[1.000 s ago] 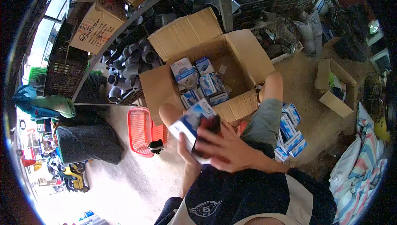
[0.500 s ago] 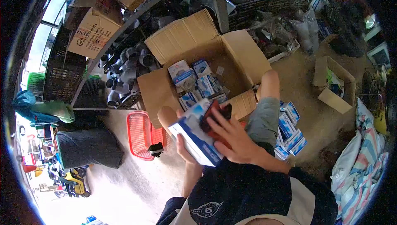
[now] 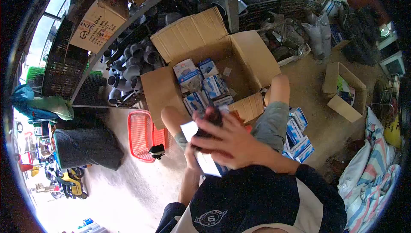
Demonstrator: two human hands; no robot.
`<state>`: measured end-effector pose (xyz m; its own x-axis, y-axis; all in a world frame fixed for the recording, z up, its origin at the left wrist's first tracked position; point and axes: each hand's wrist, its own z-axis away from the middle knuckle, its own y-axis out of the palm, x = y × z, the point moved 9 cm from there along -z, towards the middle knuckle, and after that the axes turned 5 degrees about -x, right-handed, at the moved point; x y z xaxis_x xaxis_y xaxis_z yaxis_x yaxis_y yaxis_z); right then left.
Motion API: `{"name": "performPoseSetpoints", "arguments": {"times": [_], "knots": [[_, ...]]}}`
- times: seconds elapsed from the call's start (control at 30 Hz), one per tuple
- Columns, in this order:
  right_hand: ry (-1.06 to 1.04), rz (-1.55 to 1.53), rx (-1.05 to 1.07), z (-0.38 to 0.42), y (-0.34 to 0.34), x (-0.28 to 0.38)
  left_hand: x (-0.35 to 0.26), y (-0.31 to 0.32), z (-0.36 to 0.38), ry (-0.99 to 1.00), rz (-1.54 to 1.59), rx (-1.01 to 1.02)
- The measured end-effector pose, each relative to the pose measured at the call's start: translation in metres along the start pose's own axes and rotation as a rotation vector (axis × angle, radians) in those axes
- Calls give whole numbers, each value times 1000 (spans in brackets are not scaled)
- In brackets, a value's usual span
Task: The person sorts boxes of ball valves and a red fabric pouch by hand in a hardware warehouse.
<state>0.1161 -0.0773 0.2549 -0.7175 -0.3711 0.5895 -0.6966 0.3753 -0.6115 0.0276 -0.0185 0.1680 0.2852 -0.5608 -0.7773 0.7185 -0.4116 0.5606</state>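
Observation:
My left hand [image 3: 192, 159] grips a small white-and-blue cardboard box [image 3: 208, 165] from its left side, in front of my chest. Over the box's top lies my right hand [image 3: 231, 141], fingers partly spread and smeared by motion. Under those fingers is a dark reddish-brown rag-like thing [image 3: 210, 120], pressed against the box; most of it is hidden. Just beyond my hands stands a big open carton [image 3: 190, 31] between my knees. Several similar blue-and-white boxes [image 3: 215, 86] lie in its left part.
A red plastic basket [image 3: 140, 136] is on the floor at left, with a small black thing [image 3: 157, 150] at its edge. More blue-and-white boxes [image 3: 298, 138] lie right of my leg. Grey pipe elbows [image 3: 128, 68] fill the rack; a smaller open carton [image 3: 342, 89] sits farther right.
My right hand has moved left across the box with the rag-like thing, covering more of it. The box has turned and shows less of its blue printed face. My left hand still grips it.

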Motion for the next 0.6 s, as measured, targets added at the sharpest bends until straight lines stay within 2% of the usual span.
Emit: {"name": "performPoseSetpoints", "arguments": {"times": [0.1,0.13,0.17,0.2,0.23,0.27,0.3,0.33,0.37,0.4,0.5,0.6], "knots": [[115,38,-8,-21,-18,-26,35,-26,25,-235,-92,-158],[153,-6,108,-23,-8,-22,42,-30,21,-178,71,-184],[123,42,84,-22,-6,-14,44,-33,19,-121,228,-210],[93,89,57,-20,-2,-4,33,-27,17,-34,187,-171],[63,138,29,-17,0,5,38,-48,10,189,263,-152],[93,34,76,-11,6,11,44,-69,7,410,346,-113],[60,-16,118,-6,12,21,52,-87,6,721,534,26],[26,-65,162,-2,16,30,45,-79,-4,561,523,25],[-11,-113,203,1,20,38,50,-71,-9,151,414,7],[-36,-157,216,8,23,42,51,-68,-7,-24,347,-3],[-80,-205,283,15,16,33,54,-76,-2,-95,294,-8],[-21,-45,125,-7,-1,13,47,-52,13,-91,195,-81]]}}
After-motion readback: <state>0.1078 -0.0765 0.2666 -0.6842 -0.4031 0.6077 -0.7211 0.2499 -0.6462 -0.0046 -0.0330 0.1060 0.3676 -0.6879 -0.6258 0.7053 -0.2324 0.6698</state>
